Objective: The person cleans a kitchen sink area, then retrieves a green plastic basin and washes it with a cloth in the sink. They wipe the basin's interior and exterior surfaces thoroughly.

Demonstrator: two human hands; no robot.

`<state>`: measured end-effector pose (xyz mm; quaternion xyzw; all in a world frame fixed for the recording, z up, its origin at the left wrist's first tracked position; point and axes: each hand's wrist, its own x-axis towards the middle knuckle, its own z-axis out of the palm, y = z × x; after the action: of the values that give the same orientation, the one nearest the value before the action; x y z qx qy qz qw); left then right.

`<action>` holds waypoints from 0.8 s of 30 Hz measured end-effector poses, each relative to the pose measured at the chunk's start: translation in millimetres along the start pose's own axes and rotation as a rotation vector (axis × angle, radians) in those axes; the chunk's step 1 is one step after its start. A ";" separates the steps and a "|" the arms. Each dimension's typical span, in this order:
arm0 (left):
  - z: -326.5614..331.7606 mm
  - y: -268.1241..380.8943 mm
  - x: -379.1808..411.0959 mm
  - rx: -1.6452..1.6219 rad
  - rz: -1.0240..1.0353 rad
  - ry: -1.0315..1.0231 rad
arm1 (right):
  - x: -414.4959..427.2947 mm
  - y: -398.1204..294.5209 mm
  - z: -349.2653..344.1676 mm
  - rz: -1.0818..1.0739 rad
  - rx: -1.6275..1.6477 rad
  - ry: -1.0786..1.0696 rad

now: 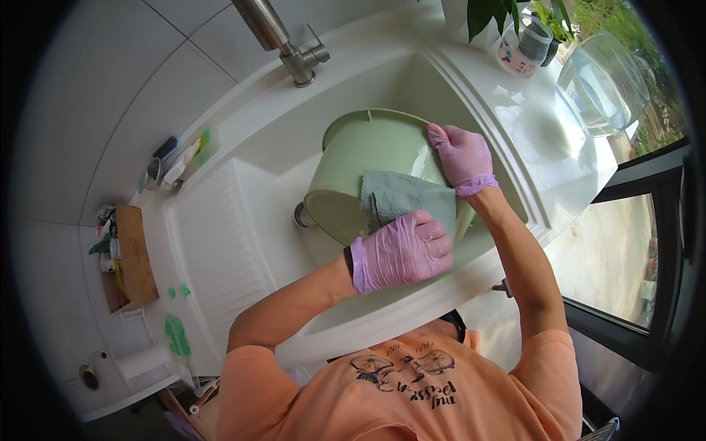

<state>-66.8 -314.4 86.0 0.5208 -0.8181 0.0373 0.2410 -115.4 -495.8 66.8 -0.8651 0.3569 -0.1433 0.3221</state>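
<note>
A light green plastic bucket (353, 160) lies tilted on its side in the white sink (524, 187). My right hand (465, 157), in a thin pink glove, grips the bucket's right edge, with the thumb on the edge. A folded grey-green cloth (411, 193) rests against the bucket's wall. My left hand (405, 251), in a matching glove with a dark beaded bracelet at the wrist, is closed over the cloth's near part and presses it to the bucket. The hand and cloth hide part of the bucket's near side.
A metal faucet (300, 58) stands behind the sink. The ribbed washboard (218, 237) is at left, beyond it brushes (165, 148) and a cardboard box (138, 253). At right are a plastic jar (524, 47), a clear bowl (604, 82) and a window frame (662, 220). The drain (302, 216) shows beside the bucket.
</note>
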 end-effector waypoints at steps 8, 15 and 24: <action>-33.1 -47.1 -53.6 -0.229 -0.436 0.358 | -9.5 2.9 -4.2 -0.011 0.109 0.008; -23.6 -31.8 -73.6 -0.110 -0.632 0.492 | -13.5 -15.0 -0.4 -0.023 -0.039 -0.005; 5.7 25.5 -3.1 0.102 -0.015 -0.055 | -11.2 -19.8 1.1 -0.050 -0.039 -0.037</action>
<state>-90.0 -302.0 84.5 0.5393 -0.8176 0.0630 0.1916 -112.4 -476.7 78.8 -0.8823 0.3320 -0.1282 0.3081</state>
